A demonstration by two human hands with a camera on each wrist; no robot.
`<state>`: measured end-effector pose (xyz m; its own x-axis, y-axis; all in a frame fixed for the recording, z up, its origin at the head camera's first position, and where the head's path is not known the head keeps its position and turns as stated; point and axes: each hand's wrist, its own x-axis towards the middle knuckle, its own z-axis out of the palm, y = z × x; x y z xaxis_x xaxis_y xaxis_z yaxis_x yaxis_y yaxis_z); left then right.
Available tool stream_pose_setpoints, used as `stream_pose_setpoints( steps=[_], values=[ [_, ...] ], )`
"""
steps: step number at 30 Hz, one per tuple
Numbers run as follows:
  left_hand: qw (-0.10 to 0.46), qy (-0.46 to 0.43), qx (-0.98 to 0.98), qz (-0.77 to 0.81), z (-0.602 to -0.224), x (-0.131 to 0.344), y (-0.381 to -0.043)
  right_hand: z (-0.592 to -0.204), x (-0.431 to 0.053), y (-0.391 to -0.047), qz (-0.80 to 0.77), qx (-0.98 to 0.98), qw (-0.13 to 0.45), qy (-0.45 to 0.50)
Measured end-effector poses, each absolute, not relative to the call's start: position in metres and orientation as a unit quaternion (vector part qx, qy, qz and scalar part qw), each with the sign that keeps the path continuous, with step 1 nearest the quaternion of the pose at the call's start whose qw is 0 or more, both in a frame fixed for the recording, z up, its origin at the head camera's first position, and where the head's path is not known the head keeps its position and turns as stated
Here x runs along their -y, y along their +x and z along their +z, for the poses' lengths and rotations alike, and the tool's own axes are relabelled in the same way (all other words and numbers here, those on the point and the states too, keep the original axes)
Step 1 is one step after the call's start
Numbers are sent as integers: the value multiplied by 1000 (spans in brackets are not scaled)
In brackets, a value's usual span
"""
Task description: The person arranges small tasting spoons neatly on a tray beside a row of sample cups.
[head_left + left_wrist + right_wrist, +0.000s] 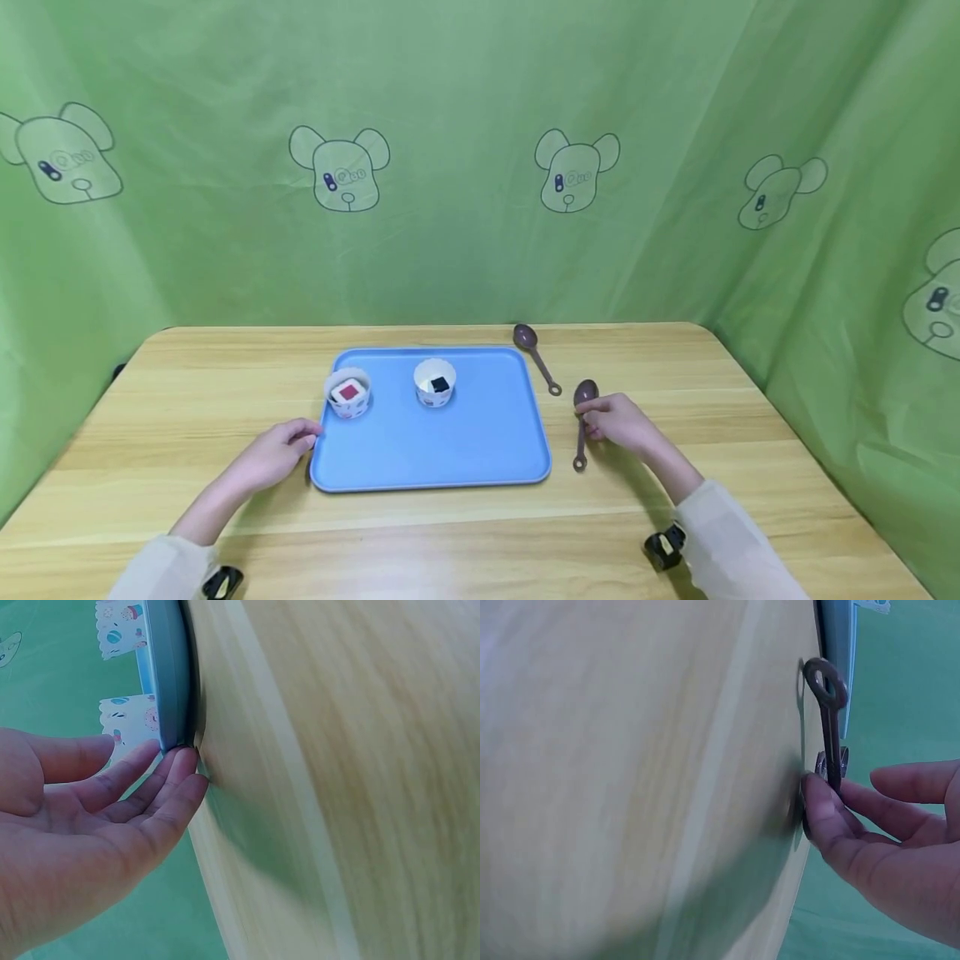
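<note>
At the left edge of the blue tray (480,450), my left hand (279,452) touches the rim with loosely bent fingertips (187,761); its thumb stands apart from the rim. My right hand (618,423) has its fingers around a brown spoon (581,446) to the right of the tray. The spoon's ring-ended handle (829,697) points toward the person, and part of the neck is hidden by the fingers. On the tray stand two patterned paper cups: the left cup (351,406) contains a white block with a red top, the middle cup (432,393) a black-topped one.
A second brown spoon (538,360) lies by the tray's back right corner, its bowl pointing away. Everything is on a wooden table (420,542). Behind and beside it hangs a green curtain (450,258) printed with bear heads.
</note>
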<state>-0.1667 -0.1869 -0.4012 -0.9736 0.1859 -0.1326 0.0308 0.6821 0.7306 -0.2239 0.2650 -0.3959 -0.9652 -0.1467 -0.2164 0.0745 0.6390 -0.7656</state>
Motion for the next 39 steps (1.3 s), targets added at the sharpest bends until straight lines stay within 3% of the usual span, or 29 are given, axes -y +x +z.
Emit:
stream_pose_setpoints(
  steps=[39],
  values=[
    [88,53,-916,388,-404,187,-168,-345,-248,-236,-402,-904,122,-82]
  ],
)
